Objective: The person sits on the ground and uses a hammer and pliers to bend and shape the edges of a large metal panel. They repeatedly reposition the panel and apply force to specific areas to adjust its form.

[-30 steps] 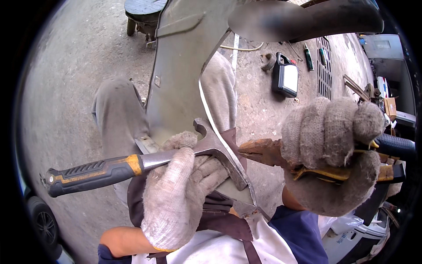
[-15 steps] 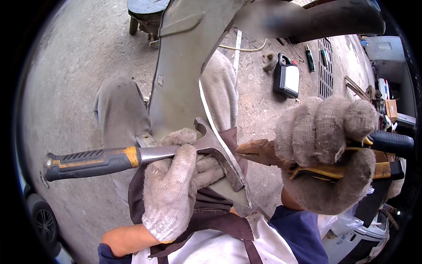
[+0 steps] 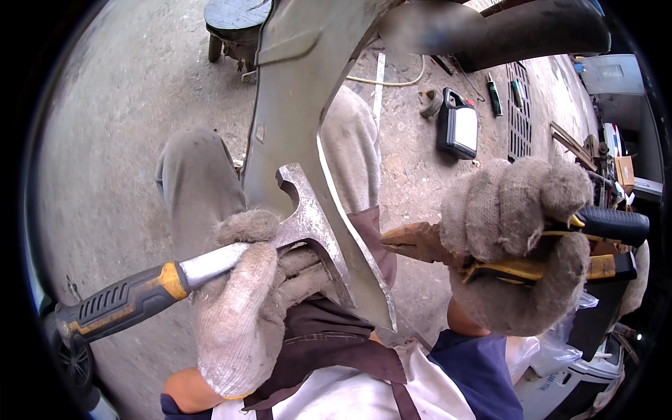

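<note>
My gloved left hand (image 3: pixel 241 315) is closed around the metal neck of a claw hammer (image 3: pixel 313 220). The hammer's black and yellow grip points out to the left, and its steel head lies over a grey sheet-metal panel (image 3: pixel 283 105). That long curved panel runs from the top of the view down between my knees to my lap, narrowing to a point. On the right my gloved right hand (image 3: pixel 518 241) grips pliers (image 3: pixel 413 241) with rusty jaws and black and yellow handles. The jaws point left, apart from the panel's edge.
A low stool (image 3: pixel 238 14) stands at the far left. A black jug (image 3: pixel 458 126) with a white label rests on the concrete floor beside a slotted drain grate (image 3: pixel 519 115) and a dark green tube (image 3: pixel 495 96). Another person's dark sleeve (image 3: pixel 539 31) reaches in at the top right.
The hammer has tilted, its head rising and its grip dropping to the lower left. My left hand has shifted left with it. My right hand and the pliers have barely moved.
</note>
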`<state>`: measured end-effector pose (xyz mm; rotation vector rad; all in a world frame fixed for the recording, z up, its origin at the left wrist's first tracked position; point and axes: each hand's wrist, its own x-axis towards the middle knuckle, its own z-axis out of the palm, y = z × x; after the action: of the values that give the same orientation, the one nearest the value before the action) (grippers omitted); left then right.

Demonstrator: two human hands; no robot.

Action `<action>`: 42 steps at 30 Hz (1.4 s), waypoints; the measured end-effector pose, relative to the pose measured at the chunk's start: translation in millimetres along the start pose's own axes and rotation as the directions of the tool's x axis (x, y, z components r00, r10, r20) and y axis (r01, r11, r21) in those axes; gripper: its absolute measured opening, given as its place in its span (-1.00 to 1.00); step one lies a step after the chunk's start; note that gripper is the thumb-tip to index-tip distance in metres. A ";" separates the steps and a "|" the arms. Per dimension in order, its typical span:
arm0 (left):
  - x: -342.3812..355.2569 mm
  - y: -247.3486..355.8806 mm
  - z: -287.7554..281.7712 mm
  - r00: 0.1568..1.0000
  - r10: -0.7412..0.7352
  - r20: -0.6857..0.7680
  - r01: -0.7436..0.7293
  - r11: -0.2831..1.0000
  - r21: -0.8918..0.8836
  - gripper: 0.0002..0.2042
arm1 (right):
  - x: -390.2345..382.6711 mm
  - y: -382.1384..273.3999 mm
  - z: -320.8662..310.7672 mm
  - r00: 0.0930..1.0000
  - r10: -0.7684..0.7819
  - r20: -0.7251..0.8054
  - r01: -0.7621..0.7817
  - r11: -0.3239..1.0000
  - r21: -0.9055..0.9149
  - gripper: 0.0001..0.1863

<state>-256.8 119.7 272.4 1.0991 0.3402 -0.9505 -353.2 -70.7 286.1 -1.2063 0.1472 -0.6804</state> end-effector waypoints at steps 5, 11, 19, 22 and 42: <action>1.8 29.7 -55.2 0.876 0.259 0.407 -0.465 0.233 0.854 -0.76 | -9.8 -4.6 13.5 0.974 -0.040 -0.222 0.028 0.998 -0.055 -0.66; 5.8 65.5 -39.0 0.976 -0.193 0.101 0.131 0.891 0.434 -0.88 | 1.7 -8.2 6.2 0.999 -0.033 -0.021 0.033 0.999 0.000 -0.65; 37.1 55.7 -31.6 0.810 -0.332 0.483 -0.254 0.544 0.800 -0.83 | 1.4 -5.3 15.9 0.997 0.017 -0.080 -0.015 0.999 0.035 -0.64; 44.3 52.3 -27.7 0.777 -0.369 0.510 -0.222 0.596 0.771 -0.82 | 2.0 -3.5 12.7 0.997 0.036 -0.072 -0.032 0.998 0.054 -0.64; 59.0 66.3 25.8 0.690 -0.565 0.452 -0.031 0.601 0.798 -0.62 | -0.6 3.0 3.2 0.986 0.093 -0.140 -0.077 0.990 0.115 -0.64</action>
<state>-175.6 77.4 285.0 1.3671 -0.5986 -1.8329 -351.0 -67.2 284.5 -1.0398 0.2780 -0.6928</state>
